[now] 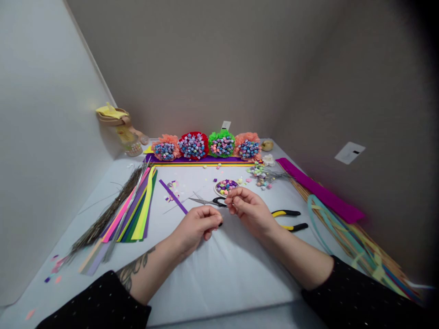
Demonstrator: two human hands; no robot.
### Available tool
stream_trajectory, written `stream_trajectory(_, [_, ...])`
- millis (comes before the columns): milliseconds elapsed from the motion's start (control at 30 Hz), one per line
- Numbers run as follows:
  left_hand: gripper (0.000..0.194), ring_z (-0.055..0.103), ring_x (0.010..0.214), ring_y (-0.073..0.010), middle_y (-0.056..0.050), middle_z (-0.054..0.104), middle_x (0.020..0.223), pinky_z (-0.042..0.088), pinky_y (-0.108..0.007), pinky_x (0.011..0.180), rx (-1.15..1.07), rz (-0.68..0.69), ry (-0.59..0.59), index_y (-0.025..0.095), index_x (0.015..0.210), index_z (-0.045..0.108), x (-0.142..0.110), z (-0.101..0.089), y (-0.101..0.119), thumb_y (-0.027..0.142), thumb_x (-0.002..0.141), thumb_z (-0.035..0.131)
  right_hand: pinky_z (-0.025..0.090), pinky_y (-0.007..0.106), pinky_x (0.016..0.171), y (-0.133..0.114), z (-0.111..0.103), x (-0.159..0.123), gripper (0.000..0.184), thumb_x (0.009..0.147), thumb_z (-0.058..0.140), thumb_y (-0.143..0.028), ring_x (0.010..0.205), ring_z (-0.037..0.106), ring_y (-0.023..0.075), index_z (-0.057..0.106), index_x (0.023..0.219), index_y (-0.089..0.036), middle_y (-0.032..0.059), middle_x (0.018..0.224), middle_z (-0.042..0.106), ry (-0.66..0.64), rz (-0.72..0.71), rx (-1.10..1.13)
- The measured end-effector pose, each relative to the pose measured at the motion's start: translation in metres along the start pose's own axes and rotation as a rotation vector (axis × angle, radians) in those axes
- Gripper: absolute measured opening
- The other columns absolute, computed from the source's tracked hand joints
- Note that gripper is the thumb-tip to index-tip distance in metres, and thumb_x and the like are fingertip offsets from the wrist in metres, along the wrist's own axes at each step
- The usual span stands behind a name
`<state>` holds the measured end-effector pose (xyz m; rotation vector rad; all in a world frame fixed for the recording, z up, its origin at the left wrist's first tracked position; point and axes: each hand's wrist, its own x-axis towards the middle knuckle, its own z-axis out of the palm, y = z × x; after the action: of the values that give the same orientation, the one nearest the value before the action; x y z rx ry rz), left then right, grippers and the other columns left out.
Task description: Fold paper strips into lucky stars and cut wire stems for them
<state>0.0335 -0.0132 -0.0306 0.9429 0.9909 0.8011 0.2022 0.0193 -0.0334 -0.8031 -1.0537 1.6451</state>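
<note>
The left hand (196, 227) and right hand (250, 212) are curled and seem to pinch something too small to see. Ahead of them are scissors (206, 201) and a dish (216, 188) of paper stars (226, 185); these stars are light and easily crushed, so take them softly from the sides.

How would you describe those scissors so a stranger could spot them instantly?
Find the white table and the round dish of paper stars on it. Just in front lie scissors, tips pointing left, black handles by the right hand; the nearby pliers have yellow-and-black handles.

A paper-craft work corner, white-covered table between grey walls, coloured paper strips (133, 210), scissors (209, 201), pliers (287, 213), paper-star bouquets (206, 145)
</note>
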Motion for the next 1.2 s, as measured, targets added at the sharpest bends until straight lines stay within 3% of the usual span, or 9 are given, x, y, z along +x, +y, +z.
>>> stream_trajectory(133, [0.017, 0.033, 0.041, -0.0028, 0.003, 0.049, 0.059, 0.020, -0.018, 0.039, 0.040, -0.020, 0.017, 0.013, 0.068, 0.058, 0.000, 0.001, 0.002, 0.029, 0.069, 0.065, 0.038, 0.023, 0.051, 0.000, -0.001, 0.000, 0.022, 0.070, 0.072, -0.036, 0.053, 0.048, 0.0087, 0.058, 0.071, -0.018, 0.0007, 0.071, 0.062, -0.014, -0.022, 0.002])
stream_trajectory(333, [0.019, 0.033, 0.041, -0.0030, 0.004, 0.049, 0.058, 0.021, -0.018, 0.038, 0.048, -0.033, 0.010, 0.013, 0.068, 0.059, 0.000, 0.001, 0.000, 0.031, 0.069, 0.065, 0.038, 0.023, 0.049, 0.000, -0.001, 0.000, 0.027, 0.069, 0.072, -0.039, 0.051, 0.048, 0.0092, 0.055, 0.075, -0.019, -0.0005, 0.068, 0.059, -0.035, -0.031, -0.032])
stream_trajectory(533, [0.032, 0.048, 0.055, -0.0075, -0.004, 0.059, 0.073, 0.027, -0.016, 0.039, -0.051, -0.058, 0.078, 0.014, 0.085, 0.060, 0.001, 0.000, 0.001, 0.044, 0.077, 0.056, 0.038, 0.022, 0.050, -0.003, -0.001, 0.001, 0.025, 0.070, 0.071, -0.036, 0.054, 0.047, 0.0087, 0.052, 0.074, -0.020, -0.0015, 0.068, 0.057, 0.046, -0.079, 0.008])
stream_trajectory(900, [0.020, 0.022, 0.040, -0.0020, 0.007, 0.041, 0.058, 0.011, -0.019, 0.039, 0.018, -0.089, -0.013, 0.016, 0.071, 0.052, -0.002, 0.003, 0.002, 0.031, 0.067, 0.065, 0.039, 0.023, 0.051, 0.002, -0.002, 0.001, 0.028, 0.069, 0.071, -0.038, 0.054, 0.047, 0.0097, 0.051, 0.073, -0.020, -0.0014, 0.066, 0.056, 0.028, -0.066, -0.041])
stream_trajectory(1200, [0.018, 0.022, 0.042, -0.0029, 0.007, 0.040, 0.057, 0.012, -0.020, 0.040, 0.049, -0.059, 0.017, 0.016, 0.070, 0.052, -0.001, 0.002, -0.001, 0.029, 0.069, 0.063, 0.038, 0.023, 0.055, 0.007, -0.005, 0.003, 0.019, 0.076, 0.067, -0.034, 0.057, 0.048, 0.0093, 0.055, 0.076, -0.019, -0.0008, 0.071, 0.059, -0.020, -0.079, -0.020])
